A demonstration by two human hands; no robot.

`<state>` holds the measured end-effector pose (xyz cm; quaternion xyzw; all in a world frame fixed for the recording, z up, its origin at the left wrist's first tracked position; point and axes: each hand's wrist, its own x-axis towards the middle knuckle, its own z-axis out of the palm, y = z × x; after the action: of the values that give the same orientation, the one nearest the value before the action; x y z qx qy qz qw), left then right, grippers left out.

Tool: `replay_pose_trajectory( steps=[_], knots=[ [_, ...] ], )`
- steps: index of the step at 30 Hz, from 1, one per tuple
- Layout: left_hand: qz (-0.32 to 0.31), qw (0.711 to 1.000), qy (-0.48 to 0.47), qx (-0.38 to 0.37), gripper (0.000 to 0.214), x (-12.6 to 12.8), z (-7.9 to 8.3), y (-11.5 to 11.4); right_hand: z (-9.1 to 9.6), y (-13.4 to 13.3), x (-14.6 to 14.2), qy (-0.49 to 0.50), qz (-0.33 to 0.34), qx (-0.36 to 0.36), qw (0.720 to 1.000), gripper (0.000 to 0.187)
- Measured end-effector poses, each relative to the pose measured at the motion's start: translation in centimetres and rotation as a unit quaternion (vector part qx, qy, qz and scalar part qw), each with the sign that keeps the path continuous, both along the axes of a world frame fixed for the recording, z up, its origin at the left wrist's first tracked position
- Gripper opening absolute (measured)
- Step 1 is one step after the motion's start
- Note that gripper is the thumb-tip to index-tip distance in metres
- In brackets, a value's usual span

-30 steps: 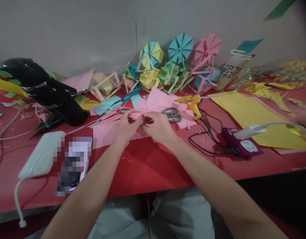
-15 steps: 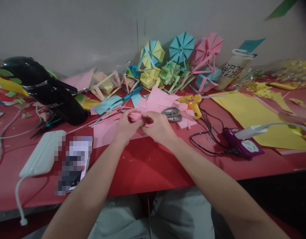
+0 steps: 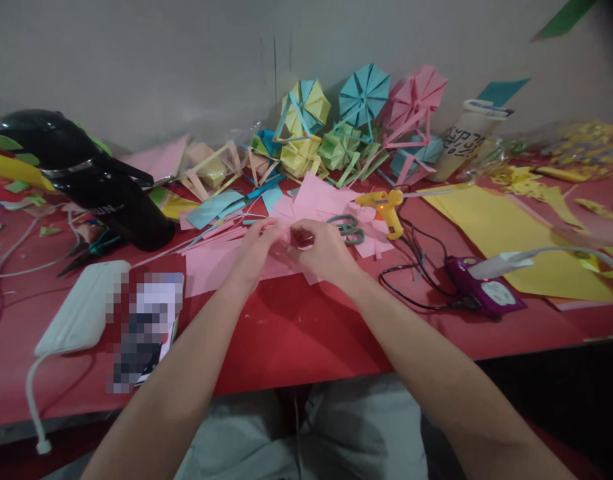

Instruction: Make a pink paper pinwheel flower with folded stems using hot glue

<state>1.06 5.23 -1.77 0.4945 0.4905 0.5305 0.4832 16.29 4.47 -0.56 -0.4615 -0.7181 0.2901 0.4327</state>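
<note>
A small folded piece of pink paper (image 3: 286, 235) sits between my two hands, mostly hidden by the fingers. My left hand (image 3: 257, 252) closes on it from the left with bent fingers. From the right, my right hand (image 3: 322, 250) grips it with thumb and curled fingers. Pink paper sheets (image 3: 206, 268) and narrow pink strips (image 3: 224, 235) lie under and beside the left hand. Just past the right hand are scissors with green handles (image 3: 354, 233) and a yellow hot glue gun (image 3: 391, 212) on pink scraps.
Folded paper wheels (image 3: 365, 95) stand along the wall. At left are a black bottle (image 3: 111, 193), a white power bank (image 3: 81, 310) and a phone (image 3: 156, 320). A purple power socket (image 3: 486, 290), cables and yellow sheets (image 3: 526, 233) lie at right, near a cup (image 3: 464, 143).
The pink paper has turned or dropped lower between my fingers, so less of it shows. My left fingers have straightened somewhat, and both hands stay in nearly the same place.
</note>
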Motion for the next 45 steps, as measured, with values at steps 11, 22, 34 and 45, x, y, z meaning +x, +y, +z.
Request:
replay_pose_trajectory(
  steps=[11, 22, 34, 45],
  knots=[
    [-0.105, 0.992, 0.007, 0.064, 0.041, -1.2, 1.5, -0.2, 2.0, -0.3, 1.3, -0.055, 0.043, 0.038, 0.997, 0.012],
    [-0.097, 0.980, 0.098, 0.146, 0.027, -1.1, 1.2, -0.5, 1.4, 0.4, 3.0, 0.015, 0.085, 0.073, 0.994, 0.037],
    [-0.088, 0.973, 0.124, 0.175, 0.015, -1.1, 1.1, -0.6, 1.9, 0.5, 3.5, -0.067, 0.107, 0.130, 0.983, 0.015],
    [-0.073, 0.932, 0.262, 0.238, 0.008, -1.1, 1.5, -1.3, 1.5, 0.5, 3.6, -0.084, 0.118, 0.148, 0.978, 0.016]
  ],
)
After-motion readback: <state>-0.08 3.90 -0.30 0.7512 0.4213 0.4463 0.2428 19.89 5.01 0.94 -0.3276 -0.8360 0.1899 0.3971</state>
